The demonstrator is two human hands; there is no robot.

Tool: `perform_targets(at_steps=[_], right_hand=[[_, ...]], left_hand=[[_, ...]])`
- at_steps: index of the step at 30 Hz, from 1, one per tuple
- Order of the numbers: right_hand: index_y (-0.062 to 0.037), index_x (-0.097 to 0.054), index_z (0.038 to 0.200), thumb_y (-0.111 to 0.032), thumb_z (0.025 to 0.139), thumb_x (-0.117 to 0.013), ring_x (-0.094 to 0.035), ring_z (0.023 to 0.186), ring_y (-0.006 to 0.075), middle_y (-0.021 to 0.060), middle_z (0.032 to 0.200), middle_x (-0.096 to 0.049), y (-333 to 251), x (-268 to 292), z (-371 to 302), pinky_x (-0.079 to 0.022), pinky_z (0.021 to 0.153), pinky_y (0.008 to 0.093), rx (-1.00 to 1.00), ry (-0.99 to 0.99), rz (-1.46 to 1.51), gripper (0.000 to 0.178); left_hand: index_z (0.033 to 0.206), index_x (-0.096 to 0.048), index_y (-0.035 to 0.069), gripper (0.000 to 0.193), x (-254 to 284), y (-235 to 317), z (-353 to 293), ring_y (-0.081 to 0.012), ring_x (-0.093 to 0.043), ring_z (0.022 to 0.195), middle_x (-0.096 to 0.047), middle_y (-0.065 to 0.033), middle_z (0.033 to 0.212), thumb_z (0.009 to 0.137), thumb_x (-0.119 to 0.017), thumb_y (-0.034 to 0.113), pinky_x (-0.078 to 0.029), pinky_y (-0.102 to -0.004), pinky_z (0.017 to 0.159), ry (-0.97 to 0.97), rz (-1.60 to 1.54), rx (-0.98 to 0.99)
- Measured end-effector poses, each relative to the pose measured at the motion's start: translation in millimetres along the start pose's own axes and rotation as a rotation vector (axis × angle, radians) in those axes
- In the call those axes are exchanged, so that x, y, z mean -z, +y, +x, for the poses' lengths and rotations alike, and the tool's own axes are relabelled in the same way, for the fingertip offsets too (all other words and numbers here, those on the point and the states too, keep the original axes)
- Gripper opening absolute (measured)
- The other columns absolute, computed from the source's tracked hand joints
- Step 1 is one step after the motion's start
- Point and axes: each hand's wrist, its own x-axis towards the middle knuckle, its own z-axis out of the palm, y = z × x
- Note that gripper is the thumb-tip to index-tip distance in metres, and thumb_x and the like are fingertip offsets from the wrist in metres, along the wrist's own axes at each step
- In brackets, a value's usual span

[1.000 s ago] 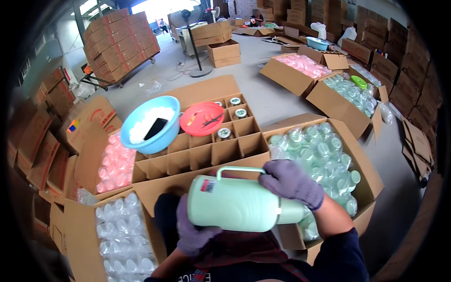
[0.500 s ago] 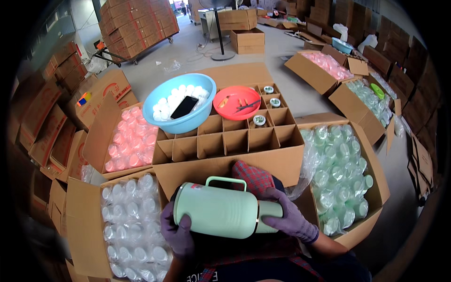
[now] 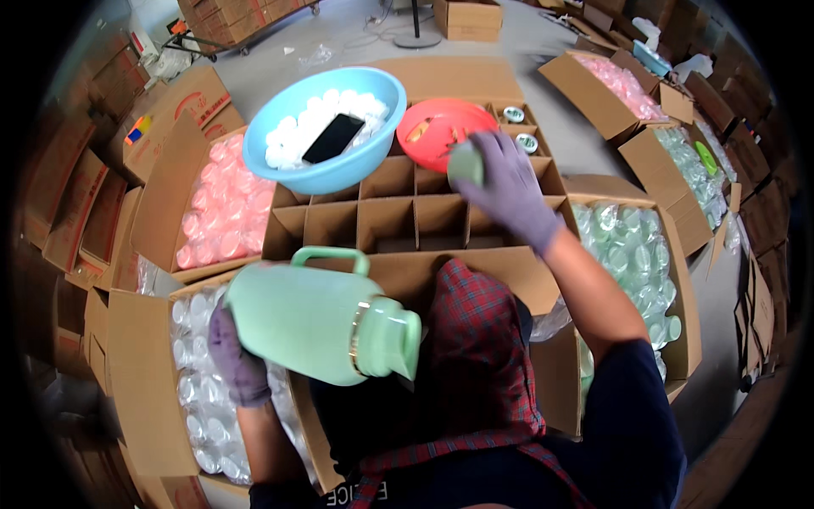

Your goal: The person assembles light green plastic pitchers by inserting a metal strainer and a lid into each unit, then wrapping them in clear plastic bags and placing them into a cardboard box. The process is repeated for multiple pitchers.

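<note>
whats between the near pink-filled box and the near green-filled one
Head view: the divided box, bearing the blue basin and red bowl, the right hand above.

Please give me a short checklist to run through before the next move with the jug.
1. Jug supported: ok, the left hand holds it near its base.
2. Jug upright: not ok, it is tipped on its side.
3. Cap held: ok, in the right hand.
4. Cap clear of the red plate: cannot tell, they overlap in view.
5. Phone out of the basin: not ok, it lies inside.
</note>
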Motion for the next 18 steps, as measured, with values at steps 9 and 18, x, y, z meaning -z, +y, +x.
perform_targets(at_steps=[9,18], right_hand=[[-0.0088,-0.058,0.13,-0.039,0.095,-0.06,-0.048,0.13,0.0397,0.0196,0.136,-0.055,-19,-81,19,-0.037,0.11,0.0484,0.024,-0.049,0.206,0.046],[0.0078,-0.047,0.14,-0.057,0.091,-0.057,-0.042,0.135,0.0472,0.027,0.141,-0.048,-134,90,-122,-0.031,0.114,0.0556,0.005,-0.418,0.696,0.082]], left_hand=[[0.11,-0.069,-0.001,0.04,-77,-7,-15,-0.0346,-0.061,0.119,-0.069,-0.0188,0.116,0.098,-0.064,0.037,-0.031,-0.0544,0.115,-0.88,-0.419,-0.23],[0.142,-0.046,-0.01,0.054,-121,12,-62,-0.0317,-0.045,0.14,-0.049,-0.0228,0.148,0.104,-0.037,0.027,-0.029,-0.041,0.118,-0.891,-0.224,0.008]])
